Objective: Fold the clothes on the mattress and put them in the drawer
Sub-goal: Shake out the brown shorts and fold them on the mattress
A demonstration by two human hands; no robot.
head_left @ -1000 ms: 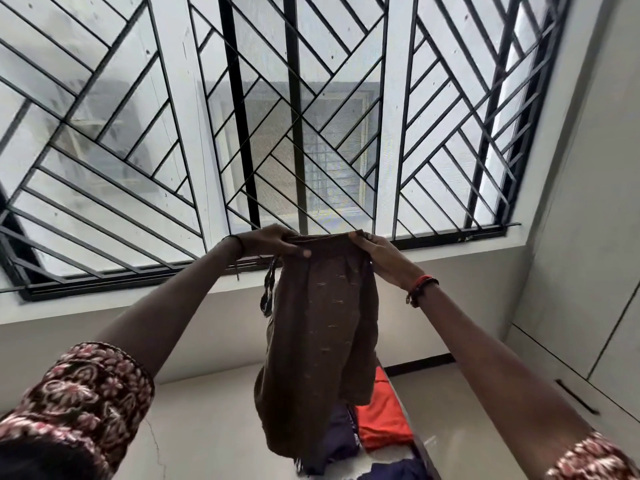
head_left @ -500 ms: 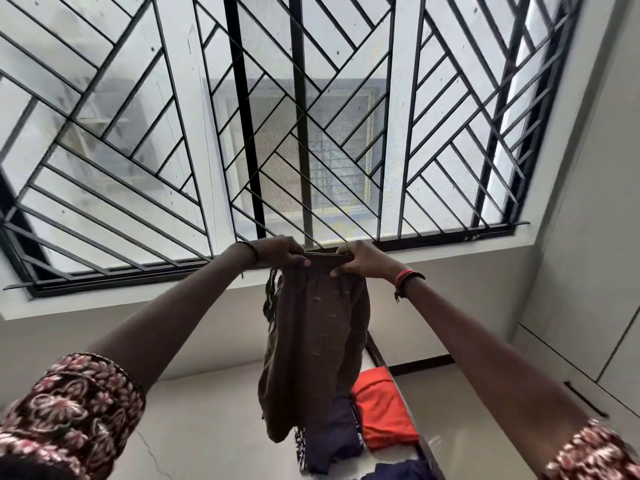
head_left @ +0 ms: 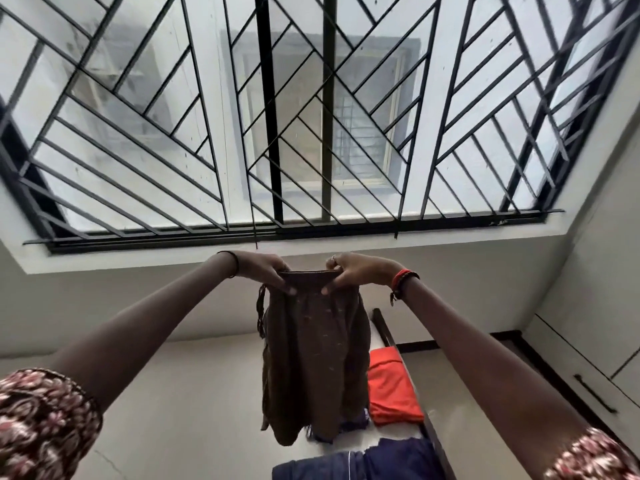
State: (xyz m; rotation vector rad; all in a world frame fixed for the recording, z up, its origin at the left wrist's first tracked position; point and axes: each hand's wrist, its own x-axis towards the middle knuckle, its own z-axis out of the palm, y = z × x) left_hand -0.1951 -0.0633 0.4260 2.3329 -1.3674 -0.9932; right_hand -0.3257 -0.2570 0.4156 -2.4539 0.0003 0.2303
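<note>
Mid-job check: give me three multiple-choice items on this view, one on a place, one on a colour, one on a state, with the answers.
1. Where is the orange garment?
A. lying below and right of the hanging brown garment
B. draped on the window grille
C. in the left hand

2. What colour is the wristband on the right wrist?
A. green
B. red and black
C. white

3. How is the brown garment held?
A. flat on the mattress
B. by one hand only
C. hanging from its top edge, pinched by both hands

Answers: 1 A, it lies low beside the brown cloth. 2 B, red and black bands show. 3 C, the left hand and right hand grip the top edge while it hangs.
</note>
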